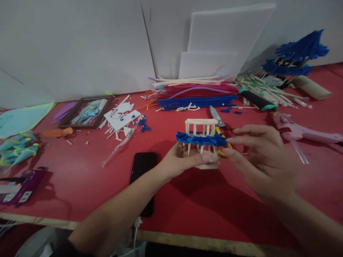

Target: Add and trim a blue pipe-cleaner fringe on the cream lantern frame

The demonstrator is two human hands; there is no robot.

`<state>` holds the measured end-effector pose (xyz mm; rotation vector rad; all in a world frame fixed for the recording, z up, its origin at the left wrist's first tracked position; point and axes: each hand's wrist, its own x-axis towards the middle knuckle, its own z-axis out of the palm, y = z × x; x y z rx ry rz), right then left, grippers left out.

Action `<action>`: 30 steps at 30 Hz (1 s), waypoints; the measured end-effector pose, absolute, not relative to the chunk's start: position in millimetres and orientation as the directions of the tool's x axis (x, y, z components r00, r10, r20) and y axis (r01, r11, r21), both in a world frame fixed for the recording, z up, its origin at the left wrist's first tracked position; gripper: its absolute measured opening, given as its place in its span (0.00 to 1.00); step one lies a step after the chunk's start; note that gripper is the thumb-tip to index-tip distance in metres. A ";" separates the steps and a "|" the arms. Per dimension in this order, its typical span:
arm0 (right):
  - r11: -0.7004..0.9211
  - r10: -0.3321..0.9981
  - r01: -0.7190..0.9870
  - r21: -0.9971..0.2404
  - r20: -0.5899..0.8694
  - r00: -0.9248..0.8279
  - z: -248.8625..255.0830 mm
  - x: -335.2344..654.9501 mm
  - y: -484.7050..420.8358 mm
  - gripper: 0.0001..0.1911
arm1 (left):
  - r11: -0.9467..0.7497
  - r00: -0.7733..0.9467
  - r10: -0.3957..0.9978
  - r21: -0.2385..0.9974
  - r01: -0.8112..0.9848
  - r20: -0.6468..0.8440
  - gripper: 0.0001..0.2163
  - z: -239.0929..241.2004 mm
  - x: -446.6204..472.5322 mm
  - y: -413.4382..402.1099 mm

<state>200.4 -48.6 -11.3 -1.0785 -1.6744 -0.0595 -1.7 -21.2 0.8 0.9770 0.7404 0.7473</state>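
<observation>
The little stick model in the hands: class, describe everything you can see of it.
The stick model is a small two-tier frame of pale thin sticks: upright posts, a railing on top, a flat pale base. A fuzzy blue band rings its middle. It stands upright above the red table. The left hand grips its base, thumb across the front; the right hand has its fingertips at the blue band's right edge.

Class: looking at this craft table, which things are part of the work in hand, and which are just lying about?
In hand:
small wooden-stick pavilion model with blue fuzzy trim
left hand holding it
right hand beside it

Lying about:
black phone
pink glue gun
yellow-handled pliers
dark picture frame
</observation>
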 end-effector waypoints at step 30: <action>0.707 0.417 0.693 -0.141 0.875 -0.247 4.3 199.4 -60.1 0.14 | 0.107 0.515 0.857 0.976 -0.192 0.008 0.25 12.8 -2.7 -25.0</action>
